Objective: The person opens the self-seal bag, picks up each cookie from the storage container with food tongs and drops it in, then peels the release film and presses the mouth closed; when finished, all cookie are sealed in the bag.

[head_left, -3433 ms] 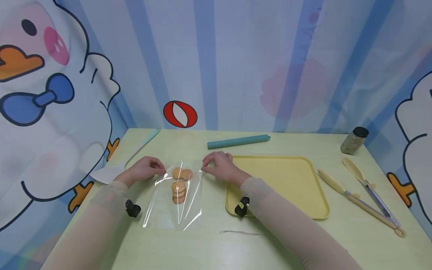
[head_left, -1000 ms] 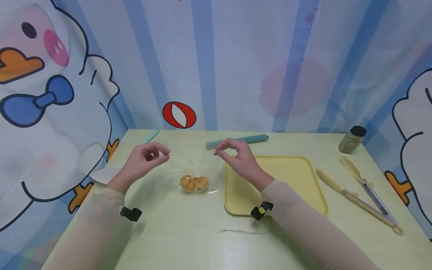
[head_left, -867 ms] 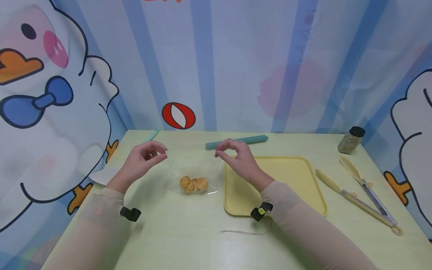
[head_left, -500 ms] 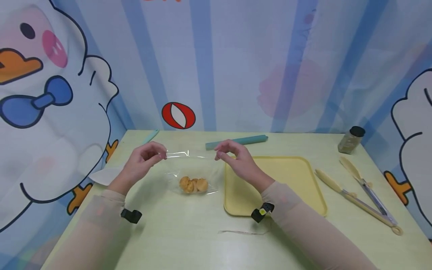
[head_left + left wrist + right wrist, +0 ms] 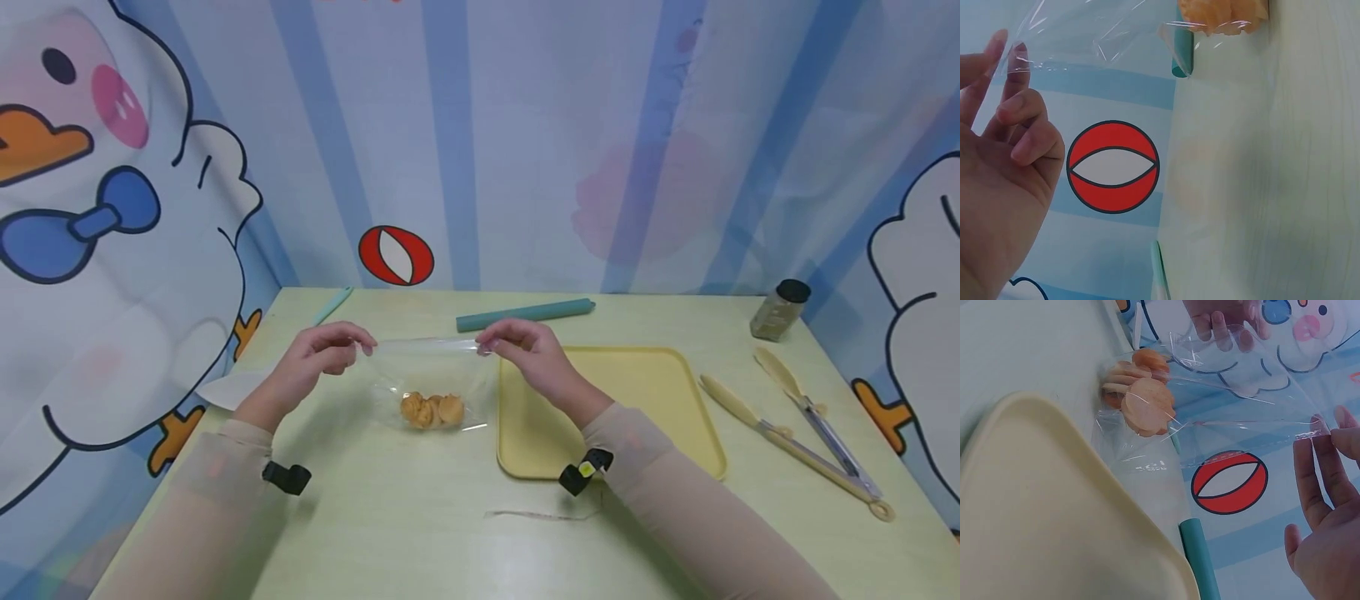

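Observation:
A clear plastic bag (image 5: 431, 371) hangs between my two hands, its top edge stretched across. Several golden cookies (image 5: 431, 410) lie bunched at the bottom of the bag. At the bag's upper left corner, my left hand (image 5: 303, 365) pinches the film between thumb and fingers, as the left wrist view confirms. My right hand (image 5: 538, 367) pinches the opposite upper corner, and its wrist view shows that film (image 5: 1311, 433) between thumb and fingers. Whether the bag's base touches the table is hard to tell.
A yellow tray (image 5: 622, 417) lies under my right forearm. Behind it rests a teal rod (image 5: 525, 315). Tongs (image 5: 795, 450) and a black-lidded jar (image 5: 780, 312) stand at the right. A spatula (image 5: 234, 390) is partly behind my left arm. A thin strip (image 5: 540, 516) lies in front.
Earlier the bag lay flat with the cookies stacked in it; both hands have since raised its top, and the cookies bunched at the bottom. Over the last half second the hands shifted only slightly.

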The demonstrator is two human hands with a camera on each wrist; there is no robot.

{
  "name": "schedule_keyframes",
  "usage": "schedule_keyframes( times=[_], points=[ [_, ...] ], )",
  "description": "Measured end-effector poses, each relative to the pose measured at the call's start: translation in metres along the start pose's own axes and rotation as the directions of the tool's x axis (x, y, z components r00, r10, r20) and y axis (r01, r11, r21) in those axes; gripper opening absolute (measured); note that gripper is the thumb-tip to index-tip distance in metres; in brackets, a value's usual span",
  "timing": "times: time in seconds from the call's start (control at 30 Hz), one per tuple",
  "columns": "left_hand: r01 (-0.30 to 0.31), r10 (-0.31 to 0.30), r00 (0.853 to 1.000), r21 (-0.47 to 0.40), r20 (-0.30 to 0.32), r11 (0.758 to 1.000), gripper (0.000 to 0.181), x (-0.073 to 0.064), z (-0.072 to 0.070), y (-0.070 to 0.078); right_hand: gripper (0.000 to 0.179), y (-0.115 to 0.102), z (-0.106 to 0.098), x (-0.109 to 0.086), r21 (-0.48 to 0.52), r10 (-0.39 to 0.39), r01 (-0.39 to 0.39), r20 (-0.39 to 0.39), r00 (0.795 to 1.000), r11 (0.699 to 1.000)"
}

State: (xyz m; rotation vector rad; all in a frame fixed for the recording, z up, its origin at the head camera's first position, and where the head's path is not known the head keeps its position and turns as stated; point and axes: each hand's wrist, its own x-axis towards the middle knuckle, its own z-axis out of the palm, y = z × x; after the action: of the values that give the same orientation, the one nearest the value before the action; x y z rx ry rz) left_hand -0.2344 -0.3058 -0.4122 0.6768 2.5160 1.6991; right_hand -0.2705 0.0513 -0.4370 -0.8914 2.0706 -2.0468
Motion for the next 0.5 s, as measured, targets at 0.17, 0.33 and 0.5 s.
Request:
schedule_keyframes(
  times=[0.17, 0.33, 0.5],
  points=[
    [-0.054, 0.054, 0.999, -0.005, 0.003, 0.999, 0.032, -0.0002, 0.0013, 0.0009, 0.020, -0.0021, -0.0006, -0.0010, -0.009, -0.002, 0.002, 0.000, 1.000, 1.000],
    [0.066, -0.058, 0.996, 0.117, -0.064, 0.991, 0.027, -0.0019, 0.0051, 0.0030, 0.023, -0.0030, -0.0019, -0.0022, -0.033, -0.023, 0.023, 0.005, 1.000, 0.999],
    [0.091, -0.079, 0.993, 0.151, -0.083, 0.984, 0.022, -0.0023, 0.0083, 0.0044, 0.015, -0.0012, -0.0018, -0.0022, -0.136, -0.042, 0.039, -0.015, 0.999, 0.990]
  ],
)
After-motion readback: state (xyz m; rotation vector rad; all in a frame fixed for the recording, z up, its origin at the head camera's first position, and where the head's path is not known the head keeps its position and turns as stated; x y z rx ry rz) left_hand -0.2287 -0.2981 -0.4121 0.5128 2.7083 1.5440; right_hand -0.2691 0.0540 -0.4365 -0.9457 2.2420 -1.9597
